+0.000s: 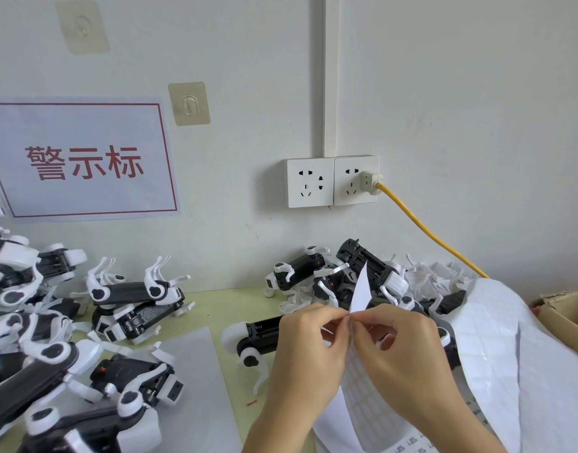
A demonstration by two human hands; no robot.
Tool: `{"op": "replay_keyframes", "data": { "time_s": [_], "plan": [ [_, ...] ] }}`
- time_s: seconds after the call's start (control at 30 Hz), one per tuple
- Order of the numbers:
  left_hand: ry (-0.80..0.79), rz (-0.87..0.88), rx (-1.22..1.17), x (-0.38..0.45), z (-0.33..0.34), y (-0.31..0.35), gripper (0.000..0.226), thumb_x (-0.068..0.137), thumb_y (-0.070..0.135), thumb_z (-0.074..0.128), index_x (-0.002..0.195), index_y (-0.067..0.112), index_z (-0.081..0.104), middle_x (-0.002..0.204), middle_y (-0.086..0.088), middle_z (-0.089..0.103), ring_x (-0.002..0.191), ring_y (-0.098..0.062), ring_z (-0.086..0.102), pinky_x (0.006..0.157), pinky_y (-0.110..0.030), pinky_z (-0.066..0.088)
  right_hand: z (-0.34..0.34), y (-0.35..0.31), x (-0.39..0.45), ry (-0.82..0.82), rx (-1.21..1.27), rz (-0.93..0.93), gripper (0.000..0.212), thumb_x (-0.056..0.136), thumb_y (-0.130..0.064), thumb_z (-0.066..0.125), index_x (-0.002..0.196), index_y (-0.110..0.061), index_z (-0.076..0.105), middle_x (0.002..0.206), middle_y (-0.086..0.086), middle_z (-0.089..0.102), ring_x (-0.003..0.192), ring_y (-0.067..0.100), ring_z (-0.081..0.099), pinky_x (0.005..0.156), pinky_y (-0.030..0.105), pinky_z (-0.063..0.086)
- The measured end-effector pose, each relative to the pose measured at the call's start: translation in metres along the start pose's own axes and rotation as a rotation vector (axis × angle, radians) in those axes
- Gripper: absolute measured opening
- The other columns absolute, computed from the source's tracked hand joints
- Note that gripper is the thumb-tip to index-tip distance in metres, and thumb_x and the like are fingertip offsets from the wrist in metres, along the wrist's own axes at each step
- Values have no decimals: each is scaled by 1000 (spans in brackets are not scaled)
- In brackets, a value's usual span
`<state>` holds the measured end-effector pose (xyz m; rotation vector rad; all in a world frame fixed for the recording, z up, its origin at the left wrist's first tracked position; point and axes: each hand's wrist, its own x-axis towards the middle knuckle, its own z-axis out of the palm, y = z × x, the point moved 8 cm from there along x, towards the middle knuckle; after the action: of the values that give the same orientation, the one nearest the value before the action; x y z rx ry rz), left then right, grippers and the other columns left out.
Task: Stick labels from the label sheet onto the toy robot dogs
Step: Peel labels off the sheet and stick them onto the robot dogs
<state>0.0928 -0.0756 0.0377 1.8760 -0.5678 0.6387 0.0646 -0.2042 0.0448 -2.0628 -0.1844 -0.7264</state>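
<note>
While your left hand (pixel 305 351) and your right hand (pixel 399 358) meet at the fingertips, each pinches the upper edge of the label sheet (pixel 367 397), which hangs down between your wrists with its grid of small labels facing you. A pointed white flap (pixel 360 291) of that sheet stands up above the pinch, so you seem to be parting two layers, though which layer each hand holds cannot be told. Just behind your hands one toy robot dog (pixel 251 338) lies on its side on the pale green table (pixel 215 299), partly hidden by your left hand. Beyond it, against the wall, a heap of toy dogs (pixel 346 273) lies tangled together. More dogs (pixel 85 338) are piled across the left of the table, some resting on a white paper sheet (pixel 196 387). To your right a large curled liner sheet (pixel 497 354) arches over the table edge, with a cardboard box (pixel 565 312) beside it. On the wall are a double socket (pixel 330 181) with a yellow cable (pixel 425 230) plugged in, and a red-lettered sign (pixel 81 158).
</note>
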Motion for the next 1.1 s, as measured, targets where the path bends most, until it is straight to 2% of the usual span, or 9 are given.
{"op": "replay_keyframes", "data": {
  "time_s": [0.13, 0.27, 0.43, 0.57, 0.67, 0.87, 1.03, 1.1],
  "plan": [
    [17, 65, 59, -1, -1, 5, 10, 85, 12, 69, 85, 15, 79, 74, 5, 70, 65, -9, 63, 60, -27, 53, 0, -1, 1, -4, 13, -10, 49, 84, -1, 71, 68, -47, 69, 70, -22, 70, 70, 6, 66, 60, 14, 47],
    [64, 74, 46, 0, -5, 7, 11, 83, 12, 66, 80, 13, 77, 71, 7, 68, 63, -7, 62, 59, -28, 53, 0, 1, 1, -21, 61, 40, 47, 86, -2, 70, 68, -46, 72, 72, -21, 72, 70, 5, 68, 62, 23, 51],
    [78, -11, -54, 0, -5, 0, 15, 84, 6, 71, 79, 20, 76, 73, 15, 71, 65, -5, 67, 61, -13, 51, 1, 10, 1, -30, 186, 175, 35, 86, -10, 71, 65, -38, 75, 69, -17, 74, 68, -1, 70, 62, 8, 49],
    [81, -93, -112, -1, -3, -6, 29, 84, 3, 75, 75, 31, 74, 72, 17, 71, 69, -7, 69, 63, -14, 53, 1, 22, 1, -26, 307, 287, 26, 86, -9, 73, 68, -27, 79, 70, -11, 76, 70, -1, 71, 60, 5, 47],
    [67, -97, -109, -1, -3, -3, 38, 84, 3, 74, 73, 39, 70, 73, 18, 71, 70, -7, 69, 64, -14, 52, 3, 24, 0, -45, 365, 316, 23, 86, -12, 72, 71, -28, 80, 72, -6, 77, 72, 3, 73, 61, 8, 48],
    [56, -75, -101, 0, -4, 2, 24, 85, 4, 73, 77, 27, 75, 74, 18, 71, 72, -7, 69, 64, -15, 52, 1, 22, 1, -55, 353, 297, 21, 87, -10, 70, 72, -22, 80, 74, -5, 77, 75, 6, 73, 65, 12, 52],
    [32, -80, -120, 1, -3, 2, 21, 90, 8, 71, 79, 25, 73, 76, 17, 71, 77, -7, 69, 67, -13, 50, -2, 14, 2, -31, 276, 212, 23, 87, -4, 69, 71, -19, 77, 70, -4, 75, 70, 7, 72, 64, 12, 51],
    [10, -92, -134, 2, -2, 0, 21, 92, 8, 68, 80, 24, 72, 77, 15, 71, 79, -9, 69, 68, -18, 54, -3, 12, 2, -30, 242, 193, 22, 87, -5, 70, 72, -20, 77, 70, -6, 75, 70, 7, 71, 65, 11, 50]
  ]
}}
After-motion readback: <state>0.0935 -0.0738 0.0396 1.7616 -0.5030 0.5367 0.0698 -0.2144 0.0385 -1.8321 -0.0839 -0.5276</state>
